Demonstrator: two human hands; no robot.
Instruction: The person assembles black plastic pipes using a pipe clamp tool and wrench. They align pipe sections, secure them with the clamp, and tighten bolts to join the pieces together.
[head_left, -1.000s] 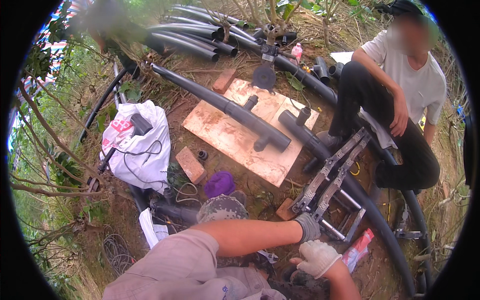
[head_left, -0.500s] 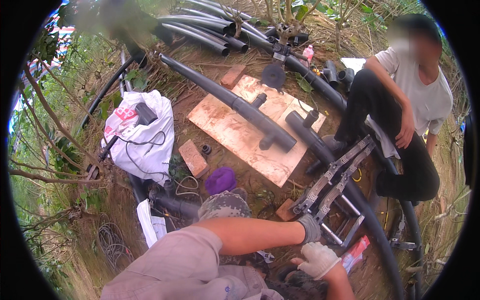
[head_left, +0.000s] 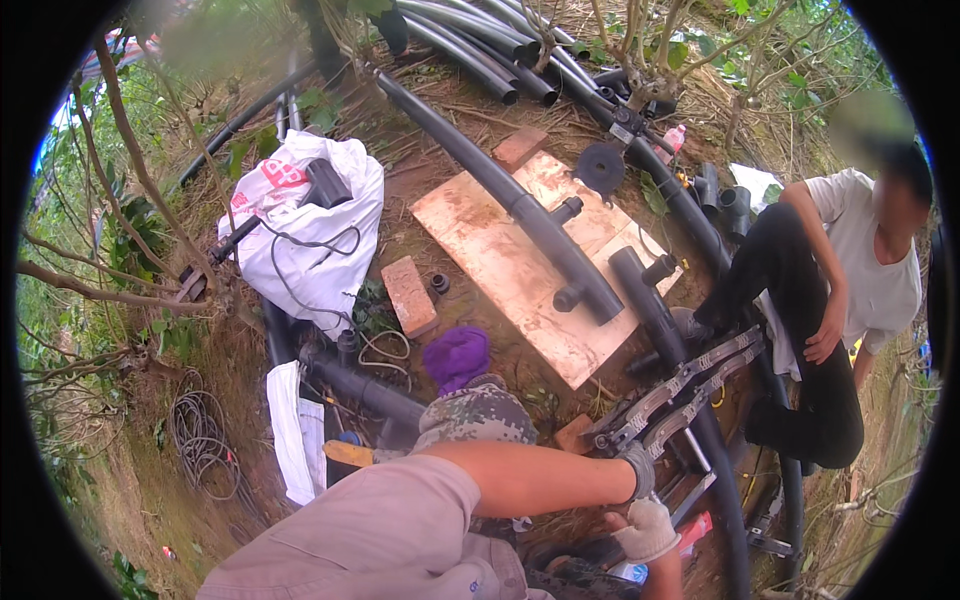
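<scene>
My left hand (head_left: pixel 638 473), in a grey glove, is at the near end of a metal pipe clamp (head_left: pixel 672 405). Its fingers are mostly hidden, so its grip cannot be told. Just below it, my right hand (head_left: pixel 645 532) wears a pale, open-fingered glove. The right fingers are curled in beside the clamp's lower bars, and whatever lies in them is hidden. A long black pipe (head_left: pixel 712 460) passes beneath the clamp; its far end has a short side branch (head_left: pixel 660 268) and reaches a wooden board (head_left: pixel 470 215).
Another branched black pipe (head_left: pixel 520 205) lies across the board. A seated person (head_left: pixel 850 260) is at the right. Bricks (head_left: pixel 408 296), a purple cloth (head_left: pixel 456 358), a white sack (head_left: pixel 310 240) and coiled wire (head_left: pixel 205 430) lie around. More black pipes (head_left: pixel 480 60) are stacked at the back.
The whole view has shifted, so most things sit farther right. A yellow-and-black object shows near my left sleeve. My right hand has turned slightly, closer to my left; the clamp stays around the pipe.
</scene>
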